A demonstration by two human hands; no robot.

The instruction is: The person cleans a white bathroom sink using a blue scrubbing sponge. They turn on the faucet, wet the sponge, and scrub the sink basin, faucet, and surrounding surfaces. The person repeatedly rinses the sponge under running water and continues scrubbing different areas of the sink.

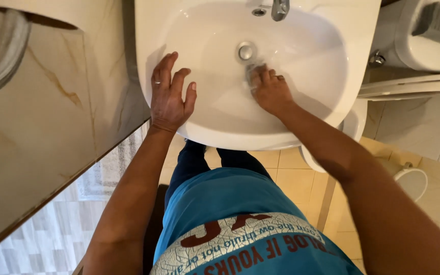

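Bathroom, seen from the head camera: a person leans over a white washbasin [311, 109] and scrubs inside the bowl.

Marble-patterned wall tiles [36, 142] run down the left side, a toilet [423, 46] stands to the right, and pale floor tiles [291, 178] show below. The left hand [170, 94] lies open and flat on the basin's left rim, fingers spread, bracing the body. The right hand [270, 90] is curled down in the bowl just below the drain [245, 51], pressing what looks like a small scrubbing pad [253, 74], blurred and mostly hidden under the fingers. The chrome tap [279, 9] sits at the top edge. Judging from this, the scrubbing goes best with firm, short circular strokes around the drain, weight kept on the braced left hand.
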